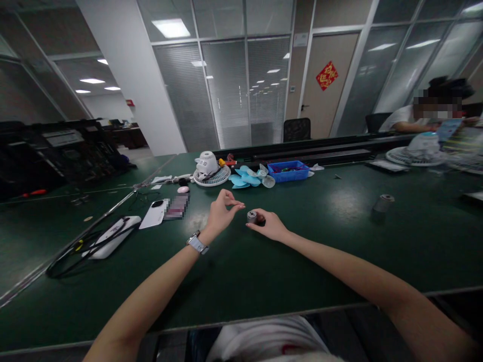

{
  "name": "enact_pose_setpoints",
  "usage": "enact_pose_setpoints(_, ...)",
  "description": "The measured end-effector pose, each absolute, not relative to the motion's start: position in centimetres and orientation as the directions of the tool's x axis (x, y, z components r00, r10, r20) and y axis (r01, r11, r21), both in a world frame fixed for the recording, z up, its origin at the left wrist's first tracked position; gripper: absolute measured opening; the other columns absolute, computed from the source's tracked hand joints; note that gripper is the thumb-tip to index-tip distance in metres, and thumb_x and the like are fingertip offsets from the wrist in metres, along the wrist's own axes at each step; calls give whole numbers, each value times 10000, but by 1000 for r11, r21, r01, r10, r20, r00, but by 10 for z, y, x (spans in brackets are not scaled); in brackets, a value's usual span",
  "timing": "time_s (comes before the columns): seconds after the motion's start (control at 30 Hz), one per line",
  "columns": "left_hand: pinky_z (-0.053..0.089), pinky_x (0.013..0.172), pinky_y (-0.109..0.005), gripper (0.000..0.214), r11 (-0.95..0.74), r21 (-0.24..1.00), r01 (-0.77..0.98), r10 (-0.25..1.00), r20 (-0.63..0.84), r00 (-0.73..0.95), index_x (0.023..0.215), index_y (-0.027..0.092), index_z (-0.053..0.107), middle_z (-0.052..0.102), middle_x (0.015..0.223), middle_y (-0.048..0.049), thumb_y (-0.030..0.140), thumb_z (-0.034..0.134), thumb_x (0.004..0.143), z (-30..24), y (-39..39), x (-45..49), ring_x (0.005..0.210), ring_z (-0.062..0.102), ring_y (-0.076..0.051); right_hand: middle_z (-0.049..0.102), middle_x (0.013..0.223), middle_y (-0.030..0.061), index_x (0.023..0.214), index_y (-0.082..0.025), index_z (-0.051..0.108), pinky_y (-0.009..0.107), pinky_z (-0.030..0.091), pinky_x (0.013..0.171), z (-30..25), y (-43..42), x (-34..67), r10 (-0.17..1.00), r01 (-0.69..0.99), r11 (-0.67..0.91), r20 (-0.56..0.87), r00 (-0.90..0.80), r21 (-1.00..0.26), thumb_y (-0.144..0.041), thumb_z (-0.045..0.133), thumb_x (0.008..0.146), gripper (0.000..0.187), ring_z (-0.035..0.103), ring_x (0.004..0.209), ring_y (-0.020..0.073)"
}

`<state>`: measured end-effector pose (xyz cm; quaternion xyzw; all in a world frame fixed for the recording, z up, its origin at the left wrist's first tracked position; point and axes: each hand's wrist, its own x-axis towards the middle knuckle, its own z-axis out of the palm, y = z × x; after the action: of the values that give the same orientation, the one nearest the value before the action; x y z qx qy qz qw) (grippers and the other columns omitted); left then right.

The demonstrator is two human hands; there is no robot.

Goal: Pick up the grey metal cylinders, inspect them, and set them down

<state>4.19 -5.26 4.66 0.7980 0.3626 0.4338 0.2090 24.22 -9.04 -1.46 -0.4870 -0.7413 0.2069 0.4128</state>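
**Long dark green table [320,266], one small grey metal cylinder [251,217] in somebody's fingers**

So the table takes up most of what I can see from here, with stuff scattered over it. Over at the far right there's a co-worker in a white top [394,121], sitting across from the person I'm watching, near a white plastic fan part with a round grille [422,149]. A similar white fan housing on a round slatted grille [207,164] sits past the person's left hand [222,212].

Next size down: a long white slab with rounded corners [110,243], off to the left, black cable looped over it. Then a shallow blue plastic tray [290,175] toward the back, small bits inside that I can't make out. Right beside it are some glossy light blue plastic fan blades [245,178].

Now the hands. Left one's raised, silvery watch with a pale strap [197,243] on the wrist, thumb and index fingertips drawn together just beside the cylinder. Can't tell if anything's between them. Right hand [271,225] has thumb and fingers wrapped around the cylinder, gripping it roughly upright in front of the person; can't tell if it touches the table. Another grey metal cylinder [384,203] stands well off to the right, kinda blurry.
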Motion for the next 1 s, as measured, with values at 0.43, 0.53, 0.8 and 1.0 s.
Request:
enact_pose_setpoints(0.43,509,870,-367,349,-549,747,375,793,324,516,1060,230,492,775,897,-23,318,710,801,-13,-49,21,927,720,-201,710,1033,59,1155,-205,634,329,530,781,-14,-91,241,896,543,440,391,-211,-715,-470,706,795,453,669,871,187)
enact_pose_setpoints(0.53,508,862,-358,358,-555,746,368,786,325,526,1049,228,509,767,976,-36,341,727,789,-11,-49,19,976,704,-203,712,1012,65,1147,-190,639,317,525,757,-9,-82,253,894,533,426,429,-125,-731,-486,681,810,451,660,835,179)
enact_pose_setpoints(0.8,505,724,-295,289,-503,756,419,849,342,403,1032,194,585,697,1003,-56,438,590,877,-7,-51,18,869,659,-174,718,994,119,1145,-171,654,369,505,776,-8,-33,396,730,774,-107,479,488,-625,-516,622,822,474,674,872,260)
enact_pose_setpoints(1.0,471,710,-291,413,-446,770,457,890,329,315,880,189,635,673,867,-40,551,441,923,-7,-49,18,790,622,-177,699,1043,135,1174,-173,627,384,487,826,-29,-28,439,697,720,-329,357,622,-611,-529,626,810,509,654,964,287)
